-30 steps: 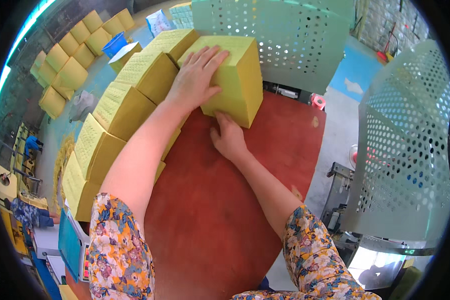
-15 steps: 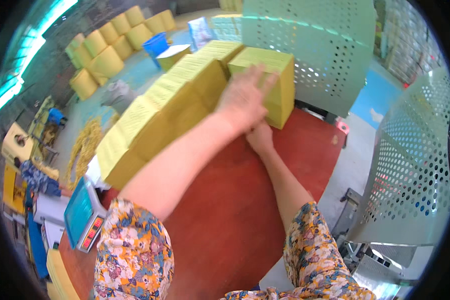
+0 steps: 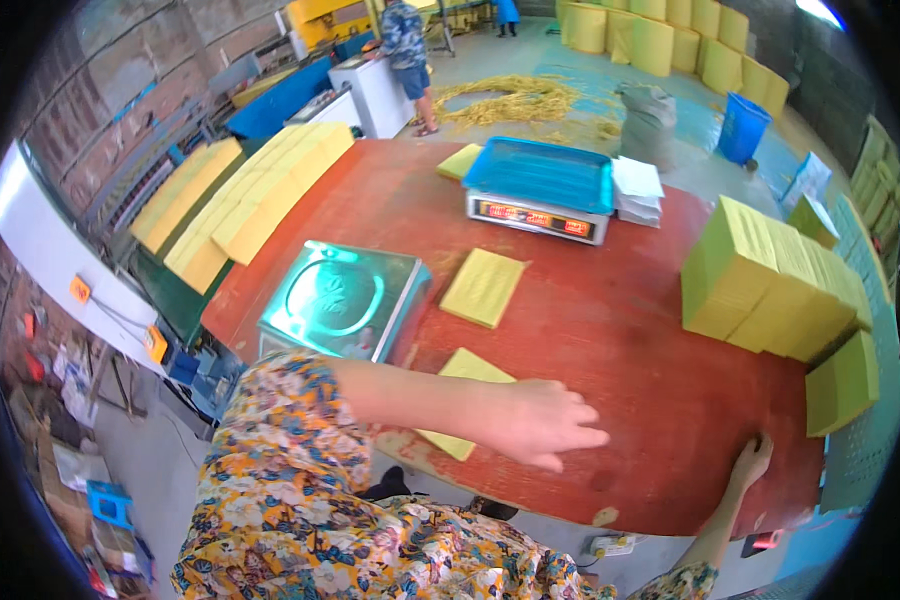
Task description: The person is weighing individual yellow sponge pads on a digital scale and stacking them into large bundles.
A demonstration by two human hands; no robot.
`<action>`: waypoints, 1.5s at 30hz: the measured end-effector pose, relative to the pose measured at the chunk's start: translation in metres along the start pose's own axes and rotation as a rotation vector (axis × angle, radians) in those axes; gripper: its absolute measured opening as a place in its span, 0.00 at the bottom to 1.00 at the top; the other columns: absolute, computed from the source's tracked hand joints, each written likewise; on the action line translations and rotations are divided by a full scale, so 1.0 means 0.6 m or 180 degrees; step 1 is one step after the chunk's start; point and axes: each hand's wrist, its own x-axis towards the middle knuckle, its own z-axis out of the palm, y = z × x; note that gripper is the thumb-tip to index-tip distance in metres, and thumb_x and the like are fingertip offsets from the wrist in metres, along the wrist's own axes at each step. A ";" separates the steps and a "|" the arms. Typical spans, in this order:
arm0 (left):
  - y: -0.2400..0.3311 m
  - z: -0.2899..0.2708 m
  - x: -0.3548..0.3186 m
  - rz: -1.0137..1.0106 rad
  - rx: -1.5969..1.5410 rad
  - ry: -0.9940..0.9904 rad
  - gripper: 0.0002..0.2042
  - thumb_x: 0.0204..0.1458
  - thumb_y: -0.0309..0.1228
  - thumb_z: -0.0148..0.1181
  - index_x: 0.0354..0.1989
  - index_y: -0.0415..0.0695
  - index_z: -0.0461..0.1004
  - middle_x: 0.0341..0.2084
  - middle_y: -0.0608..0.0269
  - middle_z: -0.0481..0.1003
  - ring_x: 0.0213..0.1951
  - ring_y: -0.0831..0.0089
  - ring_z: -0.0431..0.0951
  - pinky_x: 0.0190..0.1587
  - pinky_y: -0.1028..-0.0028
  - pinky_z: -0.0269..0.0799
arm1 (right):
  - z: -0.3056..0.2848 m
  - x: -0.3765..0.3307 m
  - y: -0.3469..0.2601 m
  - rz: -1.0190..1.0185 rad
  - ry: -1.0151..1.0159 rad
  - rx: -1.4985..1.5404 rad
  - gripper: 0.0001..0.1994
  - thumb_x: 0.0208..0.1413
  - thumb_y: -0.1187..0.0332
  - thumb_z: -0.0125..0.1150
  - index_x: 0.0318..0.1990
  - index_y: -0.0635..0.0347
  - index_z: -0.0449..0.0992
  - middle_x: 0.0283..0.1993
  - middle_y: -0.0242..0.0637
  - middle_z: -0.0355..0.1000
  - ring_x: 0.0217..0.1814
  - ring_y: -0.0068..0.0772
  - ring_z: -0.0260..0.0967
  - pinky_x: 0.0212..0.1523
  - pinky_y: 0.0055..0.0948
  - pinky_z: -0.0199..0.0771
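My left hand (image 3: 550,425) hangs over the red table (image 3: 610,320) with its fingers apart and nothing in it. Beneath that forearm lies a small stack of yellow paper sheets (image 3: 460,370), partly covered by the arm. Another yellow stack (image 3: 484,288) lies flat just beyond it. My right hand (image 3: 754,462) is low over the table's right end, its fingers curled; whatever they may hold is hidden. Closest to that hand stands a yellow paper block (image 3: 842,385), at the end of a long row of upright yellow paper stacks (image 3: 770,285).
A silver-topped scale (image 3: 340,295) sits left, and a blue-tray scale (image 3: 540,180) with a lit red display at the far side, beside white paper (image 3: 638,190). More yellow stacks (image 3: 280,190) line the left edge. A person (image 3: 406,50) stands beyond the table.
The view has swung left. My left hand has left the yellow block and crossed to the left over the table. My right hand has come away from the block, toward the near edge.
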 end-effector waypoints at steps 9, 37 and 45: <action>-0.002 0.066 -0.522 -0.1020 -0.0659 0.0587 0.33 0.50 0.38 0.65 0.63 0.39 0.62 0.55 0.45 0.70 0.56 0.51 0.71 0.55 0.60 0.70 | -0.010 -0.288 -0.250 0.0885 0.0241 0.1834 0.16 0.57 0.76 0.51 0.51 0.72 0.75 0.53 0.46 0.73 0.55 0.39 0.70 0.58 0.34 0.69; -0.496 0.055 -1.407 -0.4869 -0.0985 0.2979 0.28 0.56 0.46 0.60 0.56 0.34 0.70 0.47 0.52 0.77 0.47 0.68 0.75 0.49 0.71 0.70 | 0.022 -0.957 -1.394 -0.0227 -0.3909 0.4079 0.11 0.59 0.82 0.48 0.45 0.68 0.76 0.42 0.39 0.77 0.46 0.26 0.73 0.52 0.27 0.72; -0.624 0.106 -1.448 -0.3966 -0.3212 0.3366 0.51 0.48 0.45 0.71 0.69 0.29 0.43 0.60 0.48 0.66 0.58 0.65 0.71 0.58 0.66 0.69 | 0.066 -1.095 -1.481 0.1094 -0.4514 0.4094 0.11 0.62 0.77 0.50 0.50 0.69 0.75 0.45 0.40 0.76 0.50 0.30 0.74 0.54 0.31 0.73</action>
